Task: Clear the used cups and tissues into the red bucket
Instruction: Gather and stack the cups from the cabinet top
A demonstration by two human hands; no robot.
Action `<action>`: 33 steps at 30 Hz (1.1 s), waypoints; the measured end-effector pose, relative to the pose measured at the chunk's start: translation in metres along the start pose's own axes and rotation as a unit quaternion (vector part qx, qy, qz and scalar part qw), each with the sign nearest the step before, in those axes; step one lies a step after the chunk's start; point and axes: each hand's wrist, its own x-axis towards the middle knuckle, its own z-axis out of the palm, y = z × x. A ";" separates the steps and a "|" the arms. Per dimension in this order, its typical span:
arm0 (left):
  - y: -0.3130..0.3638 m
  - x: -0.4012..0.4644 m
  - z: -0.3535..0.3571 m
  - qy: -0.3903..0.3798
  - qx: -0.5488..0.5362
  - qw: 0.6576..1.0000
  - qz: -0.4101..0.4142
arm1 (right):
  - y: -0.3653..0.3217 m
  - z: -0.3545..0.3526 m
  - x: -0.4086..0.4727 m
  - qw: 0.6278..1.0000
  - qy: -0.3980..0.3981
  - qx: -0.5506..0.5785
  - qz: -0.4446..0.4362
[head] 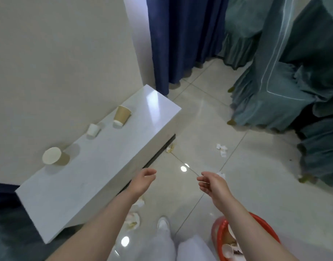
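Note:
Three paper cups stand on the white table: a brown cup upside down at the far end, a small white cup in the middle, and a brown cup lying on its side nearer me. Crumpled tissues lie on the floor: one ahead, one by the table's edge, one behind my right hand, more under my left forearm. The red bucket sits at the lower right under my right forearm, with cups inside. My left hand and right hand hover open and empty above the floor.
A cream wall backs the table. Blue curtains hang ahead, and teal-covered furniture fills the right side. The tiled floor is glossy. My white shoe and trouser legs show at the bottom.

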 end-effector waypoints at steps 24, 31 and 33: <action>-0.062 0.068 -0.111 0.292 -0.240 0.909 -0.177 | -0.100 0.225 0.141 0.966 -0.127 -0.222 0.026; -0.088 0.108 -0.150 0.344 -0.266 0.879 -0.197 | -0.102 0.294 0.181 0.950 -0.166 -0.265 0.025; -0.100 0.121 -0.166 0.363 -0.284 0.865 -0.198 | -0.100 0.315 0.194 0.947 -0.164 -0.275 0.023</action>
